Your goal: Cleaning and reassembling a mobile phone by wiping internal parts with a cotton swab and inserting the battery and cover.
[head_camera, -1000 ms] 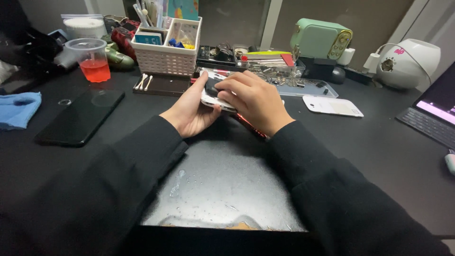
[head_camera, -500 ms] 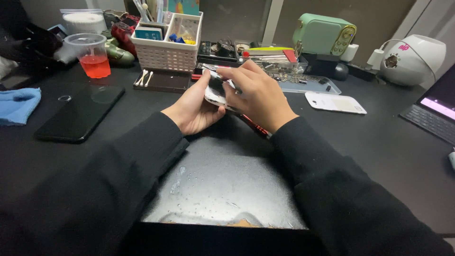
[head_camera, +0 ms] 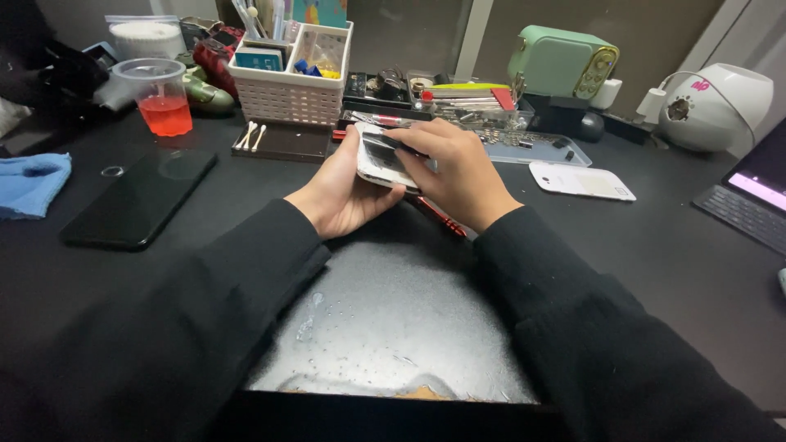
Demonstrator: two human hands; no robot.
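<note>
Both my hands hold a white smartphone (head_camera: 378, 160) above the black table, tilted with its dark face toward me. My left hand (head_camera: 337, 195) cups it from below and the left. My right hand (head_camera: 458, 173) covers its right side, fingers curled over the top edge. A red-handled tool (head_camera: 440, 218) lies on the table just under my right hand. A silvery work mat (head_camera: 393, 327) lies in front of me between my black sleeves.
A black tablet (head_camera: 141, 199) and a blue cloth (head_camera: 31, 185) lie at left. A cup of red liquid (head_camera: 164, 100), a white basket (head_camera: 288, 75), a white phone back (head_camera: 580, 180), a green box (head_camera: 563, 62) and a laptop (head_camera: 752, 205) surround the work area.
My hands have shifted slightly left and tilted the phone more upright. The right hand's fingers moved along its top edge.
</note>
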